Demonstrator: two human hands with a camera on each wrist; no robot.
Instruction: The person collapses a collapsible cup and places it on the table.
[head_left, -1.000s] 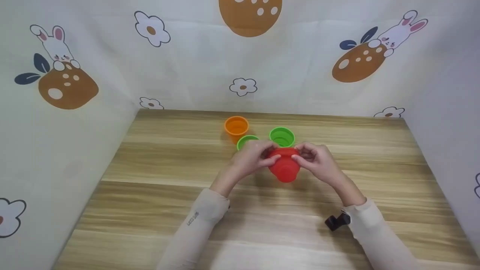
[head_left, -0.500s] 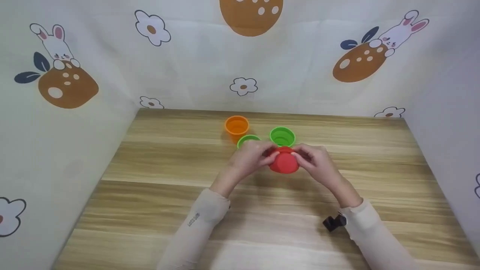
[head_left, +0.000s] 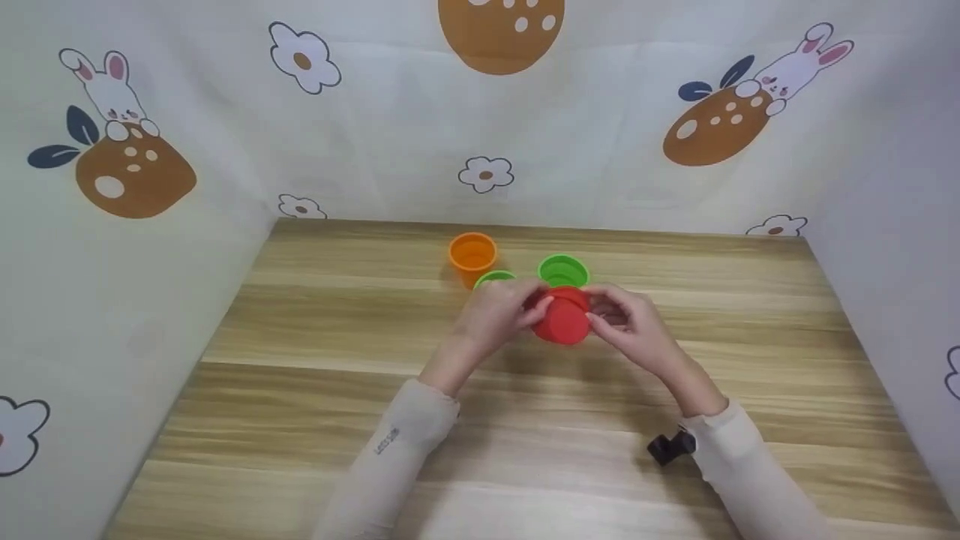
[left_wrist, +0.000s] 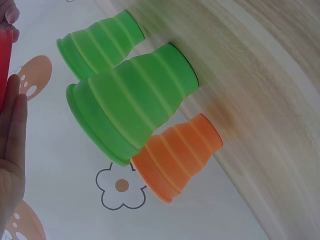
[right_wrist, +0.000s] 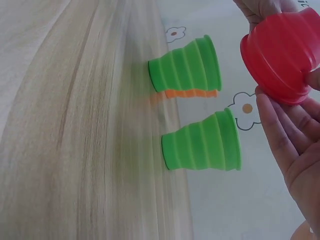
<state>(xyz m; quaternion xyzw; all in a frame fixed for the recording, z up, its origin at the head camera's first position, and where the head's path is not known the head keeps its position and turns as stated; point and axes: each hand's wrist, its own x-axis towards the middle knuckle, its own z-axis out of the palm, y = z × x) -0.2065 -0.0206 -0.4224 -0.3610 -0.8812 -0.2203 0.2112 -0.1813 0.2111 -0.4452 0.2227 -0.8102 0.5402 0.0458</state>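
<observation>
Both hands hold a red collapsible cup (head_left: 568, 322) above the table, with its flat base turned toward the head camera. My left hand (head_left: 496, 313) grips the left side of its rim with thumb and fingers. On the opposite side, my right hand (head_left: 631, 324) pinches the cup, its thumb near the base and its fingers behind the rim. Ridged red walls of the cup (right_wrist: 285, 55) show in the right wrist view. Only a sliver of the red cup (left_wrist: 4, 65) enters the left wrist view.
Just beyond the hands stand two green collapsible cups (head_left: 563, 268) (left_wrist: 132, 97) and an orange one (head_left: 473, 253), all upright. My left forearm partly hides the nearer green cup (head_left: 496, 277). A patterned cloth wall (head_left: 600, 150) rises behind the wooden table (head_left: 337, 315).
The red cup has become shorter as its base was pushed in toward the rim, and it has tilted and shifted slightly left. The right thumb has moved lower on it. The other cups stayed put.
</observation>
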